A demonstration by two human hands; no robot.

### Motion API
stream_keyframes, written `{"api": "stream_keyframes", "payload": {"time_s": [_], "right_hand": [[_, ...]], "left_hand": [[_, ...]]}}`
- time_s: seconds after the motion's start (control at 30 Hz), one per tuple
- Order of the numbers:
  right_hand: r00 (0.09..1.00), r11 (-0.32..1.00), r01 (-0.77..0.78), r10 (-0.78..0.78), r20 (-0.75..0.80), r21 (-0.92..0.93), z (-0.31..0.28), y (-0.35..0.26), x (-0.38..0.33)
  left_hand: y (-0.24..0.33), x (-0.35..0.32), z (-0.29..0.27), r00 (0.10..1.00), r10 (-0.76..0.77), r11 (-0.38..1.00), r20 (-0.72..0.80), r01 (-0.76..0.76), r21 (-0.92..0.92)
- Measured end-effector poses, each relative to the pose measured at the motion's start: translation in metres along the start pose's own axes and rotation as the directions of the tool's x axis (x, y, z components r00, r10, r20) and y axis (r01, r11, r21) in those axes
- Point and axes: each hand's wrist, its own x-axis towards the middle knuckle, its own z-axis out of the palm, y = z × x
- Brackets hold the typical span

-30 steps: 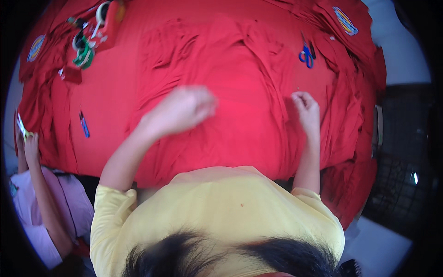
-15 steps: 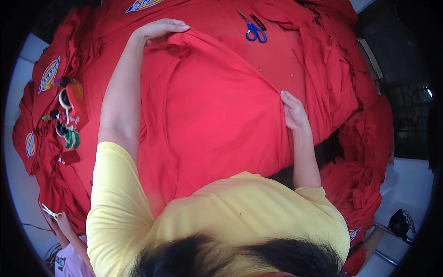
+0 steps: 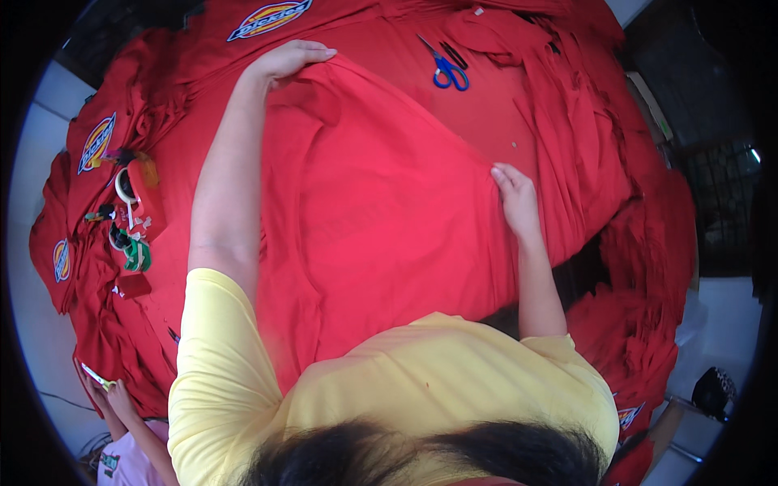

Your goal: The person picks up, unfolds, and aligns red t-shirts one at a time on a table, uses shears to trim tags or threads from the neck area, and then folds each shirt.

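A large red garment is spread before me, its upper edge stretched on a slant between my two hands. My left hand pinches that edge at the far left, fingers pressed together over the cloth. Lower and to the right, my right hand grips the same edge between thumb and fingers. Folds run down the garment's left side, and its near end passes under my yellow shirt. Beyond the stretched edge lie blue-handled scissors beside a small dark tool.
Piles of red cloth ring the table, some with oval patches. Tape dispensers in red and green sit at the left. At lower left, another person's hands hold yellow-handled scissors.
The view has shifted slightly. Both hands keep hold of the garment's edge, which stays stretched between them. The other person's scissors have tilted a little.
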Motion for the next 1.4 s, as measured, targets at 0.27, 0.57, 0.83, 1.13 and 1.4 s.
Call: {"api": "stream_keyframes", "payload": {"time_s": [0.27, 0.57, 0.83, 1.13, 1.4], "right_hand": [[0.973, 0.625, -0.213, 0.067, 0.221, 0.751, -0.024, -0.024, 0.009], [0.505, 0.400, 0.858, -0.539, 0.674, -0.322, 0.067, -0.067, -0.138], [0.549, 0.546, 0.810, -0.579, 0.603, -0.213, 0.088, -0.052, -0.136], [1.000, 0.898, -0.001, -0.007, 0.016, 0.440, 0.006, 0.014, 0.028], [0.932, 0.728, -0.357, 0.231, 0.280, 0.586, -0.006, 0.028, -0.009]], "left_hand": [[-0.032, -0.007, -0.018, 0.967, 0.242, 0.937, -0.082, -0.211, 0.279], [-0.119, -0.110, 0.025, 0.736, 0.649, 0.215, -0.192, 0.065, 0.974], [-0.105, -0.204, 0.077, 0.692, 0.330, 0.838, -0.642, 0.099, 0.537], [-0.191, -0.356, 0.149, 0.584, 0.009, 0.990, -0.812, 0.108, 0.089], [-0.192, -0.386, 0.162, 0.482, -0.279, 0.935, -0.830, -0.060, -0.349]]}}
